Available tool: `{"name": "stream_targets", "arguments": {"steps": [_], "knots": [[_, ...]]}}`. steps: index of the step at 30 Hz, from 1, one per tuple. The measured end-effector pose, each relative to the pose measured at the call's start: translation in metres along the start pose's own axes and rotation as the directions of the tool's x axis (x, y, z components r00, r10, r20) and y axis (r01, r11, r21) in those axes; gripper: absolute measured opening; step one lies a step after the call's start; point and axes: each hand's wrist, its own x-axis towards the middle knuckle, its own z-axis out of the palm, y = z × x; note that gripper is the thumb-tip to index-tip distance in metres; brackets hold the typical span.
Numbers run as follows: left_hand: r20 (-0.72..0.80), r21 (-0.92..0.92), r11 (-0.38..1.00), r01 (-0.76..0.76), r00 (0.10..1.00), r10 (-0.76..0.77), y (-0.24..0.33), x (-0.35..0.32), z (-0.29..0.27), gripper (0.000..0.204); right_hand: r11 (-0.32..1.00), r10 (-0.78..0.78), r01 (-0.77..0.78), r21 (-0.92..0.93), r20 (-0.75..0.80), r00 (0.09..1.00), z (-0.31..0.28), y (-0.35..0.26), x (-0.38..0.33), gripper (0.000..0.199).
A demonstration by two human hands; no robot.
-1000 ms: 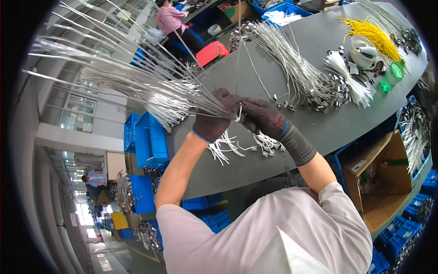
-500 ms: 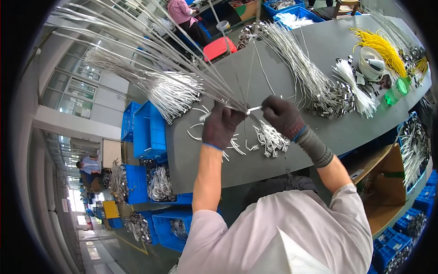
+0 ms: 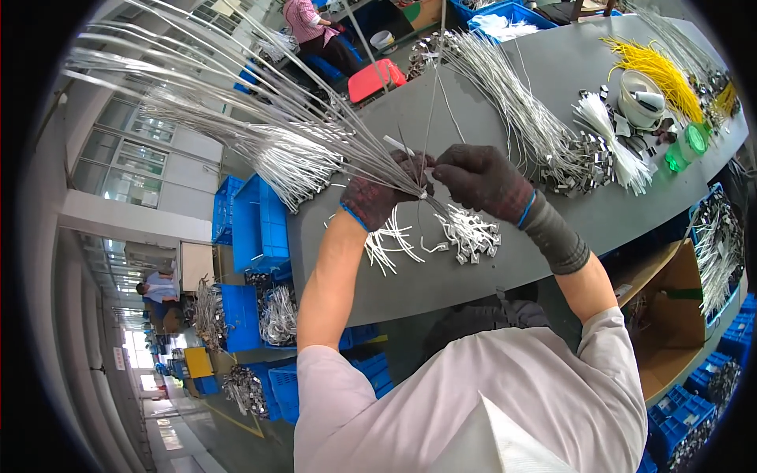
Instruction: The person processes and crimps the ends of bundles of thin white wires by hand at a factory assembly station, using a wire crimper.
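Observation:
My left hand [image 3: 377,199], in a dark glove, grips a bundle of long grey wires [image 3: 236,110] that fans out up and to the left. My right hand [image 3: 481,180], also gloved, pinches at the bundle's gathered end, where a white cable tie [image 3: 400,146] sticks out. Both hands hover above the grey table [image 3: 505,276]. Just below them lie loose white cable ties [image 3: 390,244] and a small heap of metal-ended wire pieces [image 3: 469,235].
More grey wires with metal clips [image 3: 544,142] lie across the table's far side, with white ties [image 3: 607,126], yellow ties [image 3: 658,75], a white tape roll [image 3: 643,94] and a green cup [image 3: 686,146]. Blue crates [image 3: 252,229] stand left. Another person [image 3: 311,27] sits beyond.
The bundle has swung lower and my hands have shifted slightly right, staying together at its gathered end. The view has tilted a little.

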Motion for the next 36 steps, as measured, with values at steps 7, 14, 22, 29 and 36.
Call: {"name": "stream_targets", "arguments": {"steps": [7, 14, 22, 29, 36], "knots": [[0.186, -0.078, 0.980, 0.186, 0.968, -0.169, 0.012, 0.006, -0.020, 0.016, 0.959, -0.234, 0.240, -0.147, 0.060, 0.970, 0.006, 0.024, 0.003, 0.014], [-0.053, 0.514, 0.834, -0.200, 0.963, 0.263, 0.014, 0.008, -0.001, 0.010, 0.846, -0.009, -0.141, 0.514, 0.280, 0.960, 0.013, 0.055, 0.013, 0.036], [-0.338, -0.364, 0.860, 0.357, 0.810, -0.479, 0.021, -0.035, 0.032, 0.018, 0.852, -0.354, 0.255, -0.457, -0.143, 0.924, 0.024, 0.049, 0.001, 0.020], [-0.301, -0.686, 0.662, 0.301, 0.711, -0.635, 0.041, -0.068, 0.050, 0.014, 0.659, -0.462, 0.283, -0.697, -0.078, 0.883, 0.018, 0.059, -0.010, 0.016], [-0.635, -0.719, 0.687, 0.103, 0.303, -0.710, 0.048, -0.051, 0.059, 0.026, 0.781, -0.216, 0.224, -0.583, 0.085, 0.973, 0.094, 0.075, -0.021, 0.043]]}}
